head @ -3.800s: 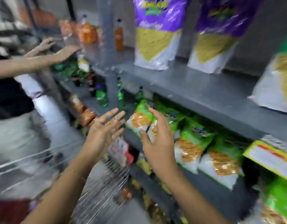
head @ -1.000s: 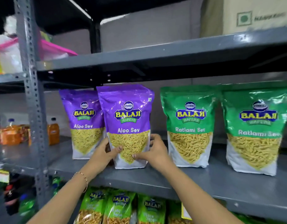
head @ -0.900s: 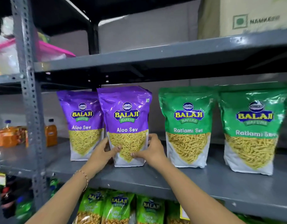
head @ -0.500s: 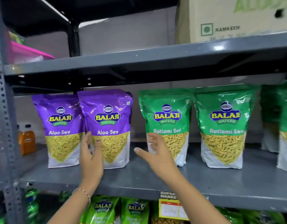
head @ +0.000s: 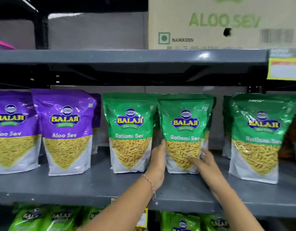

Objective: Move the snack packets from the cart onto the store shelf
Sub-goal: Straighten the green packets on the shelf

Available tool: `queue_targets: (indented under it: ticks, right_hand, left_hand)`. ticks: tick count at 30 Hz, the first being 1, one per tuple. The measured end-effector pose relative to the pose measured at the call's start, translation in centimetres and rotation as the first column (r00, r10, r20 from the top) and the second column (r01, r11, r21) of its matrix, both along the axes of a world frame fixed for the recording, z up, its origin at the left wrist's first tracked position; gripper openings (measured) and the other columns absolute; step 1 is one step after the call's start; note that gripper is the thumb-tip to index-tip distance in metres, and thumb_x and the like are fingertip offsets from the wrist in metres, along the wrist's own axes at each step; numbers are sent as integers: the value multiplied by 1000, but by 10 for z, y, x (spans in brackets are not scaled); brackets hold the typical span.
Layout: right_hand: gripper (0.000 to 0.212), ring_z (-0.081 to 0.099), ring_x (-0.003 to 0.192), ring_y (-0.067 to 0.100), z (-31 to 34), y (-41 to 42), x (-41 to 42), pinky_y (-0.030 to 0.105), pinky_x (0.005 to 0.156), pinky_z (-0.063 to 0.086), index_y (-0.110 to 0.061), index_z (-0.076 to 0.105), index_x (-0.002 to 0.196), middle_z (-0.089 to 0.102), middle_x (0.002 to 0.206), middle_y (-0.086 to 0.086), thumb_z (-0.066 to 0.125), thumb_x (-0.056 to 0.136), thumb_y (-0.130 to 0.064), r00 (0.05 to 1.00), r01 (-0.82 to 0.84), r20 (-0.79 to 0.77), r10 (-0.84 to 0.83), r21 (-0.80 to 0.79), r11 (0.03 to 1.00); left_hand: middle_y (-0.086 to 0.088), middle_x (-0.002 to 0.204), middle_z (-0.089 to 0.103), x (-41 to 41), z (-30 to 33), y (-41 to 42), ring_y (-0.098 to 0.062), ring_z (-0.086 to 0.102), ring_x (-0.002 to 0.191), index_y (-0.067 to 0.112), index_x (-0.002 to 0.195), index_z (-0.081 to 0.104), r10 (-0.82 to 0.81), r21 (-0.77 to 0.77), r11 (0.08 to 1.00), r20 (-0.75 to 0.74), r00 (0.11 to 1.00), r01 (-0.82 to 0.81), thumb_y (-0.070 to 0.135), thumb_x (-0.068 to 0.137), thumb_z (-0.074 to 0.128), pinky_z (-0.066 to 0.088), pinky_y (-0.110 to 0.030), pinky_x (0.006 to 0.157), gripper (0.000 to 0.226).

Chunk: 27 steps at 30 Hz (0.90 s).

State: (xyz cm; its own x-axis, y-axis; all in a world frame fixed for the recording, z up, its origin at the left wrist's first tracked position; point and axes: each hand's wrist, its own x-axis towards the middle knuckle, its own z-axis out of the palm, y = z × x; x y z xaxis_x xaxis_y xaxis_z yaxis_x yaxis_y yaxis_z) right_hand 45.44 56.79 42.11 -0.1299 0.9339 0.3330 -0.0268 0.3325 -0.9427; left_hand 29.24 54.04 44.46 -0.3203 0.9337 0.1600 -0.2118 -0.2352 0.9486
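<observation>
Upright snack packets line the grey shelf [head: 87, 185]. Two purple Aloo Sev packets [head: 67, 130] stand at the left. Three green Ratlami Sev packets stand to their right. My left hand [head: 158, 162] lies flat against the left side of the middle green packet [head: 185, 127]. My right hand [head: 203, 160] presses its lower right front, thumb on the clear window. Both hands clasp this packet, which stands on the shelf. Another green packet [head: 129, 130] is just left of my left hand. The cart is out of view.
A cardboard Aloo Sev box [head: 224, 22] sits on the shelf above. A yellow price tag [head: 284, 67] hangs at the upper right. More green packets [head: 48, 217] fill the shelf below. A third green packet [head: 259, 135] stands to the right.
My hands let go of the purple Aloo Sev packet and moved right to the middle green Ratlami Sev packet, now clasping its sides. My view shifted right along the shelf.
</observation>
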Motion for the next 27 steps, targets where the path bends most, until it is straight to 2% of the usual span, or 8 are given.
queue_targets:
  ticks: [2,4,7,9,15,19,22,27]
  right_hand:
    - [86,39,142,19,3,-3,-2,44,116,35,-24,21,154,34,158,-3,73,86,-25,999,-31,-15,30,-16,999]
    - [79,45,137,19,2,-2,3,37,108,40,-22,23,153,41,154,-1,70,89,-18,997,-43,-63,42,-19,999]
    - [73,53,129,19,0,0,9,38,106,43,-24,27,151,52,145,-1,67,90,-16,991,-40,-129,35,-39,998]
    - [74,55,128,19,-1,-1,10,44,111,42,-28,28,150,54,143,-2,68,89,-21,990,-26,-136,21,-36,999]
    - [66,60,119,13,-3,-2,13,40,106,46,-27,32,148,62,133,-8,65,90,-29,975,31,-218,-33,-12,999]
    - [60,63,112,9,-1,-4,15,29,91,49,-22,35,146,65,125,-9,62,92,-23,954,66,-293,-65,-9,998]
    - [64,64,113,13,-2,-2,16,34,96,50,-21,34,147,66,128,-5,64,90,-24,952,84,-296,-81,-4,996]
    - [66,64,113,15,-2,-2,16,38,101,50,-22,35,146,66,127,-4,66,88,-27,941,97,-323,-100,-25,995]
  left_hand:
    - [2,94,64,2,-9,11,-16,61,89,20,110,62,-40,-16,999,16,999,40,52,91,45,50,-35,83,41]
    - [6,108,61,8,-12,12,-10,58,94,24,123,54,-54,-34,998,-48,997,52,53,92,41,48,-28,81,45]
    - [12,143,40,13,-12,10,-14,38,135,26,143,36,-87,-59,995,-138,987,80,56,92,38,29,-35,114,59]
    - [7,154,30,15,-11,7,-15,26,143,23,147,29,-95,-53,995,-195,976,86,54,94,36,19,-35,117,62]
    - [-1,157,26,22,-13,3,-17,22,145,22,146,31,-135,-65,991,-353,926,120,72,82,34,14,-41,121,81]
    - [-14,151,29,27,-12,-1,-27,27,142,12,142,35,-148,-68,989,-434,889,131,64,88,30,17,-43,118,75]
    - [-7,153,32,29,-12,-4,-22,26,144,15,145,33,-165,-77,986,-478,863,146,59,93,27,18,-39,117,68]
    - [12,151,34,33,-8,-8,-8,29,140,32,145,34,-223,-146,974,-492,841,173,76,79,30,18,-31,118,79]
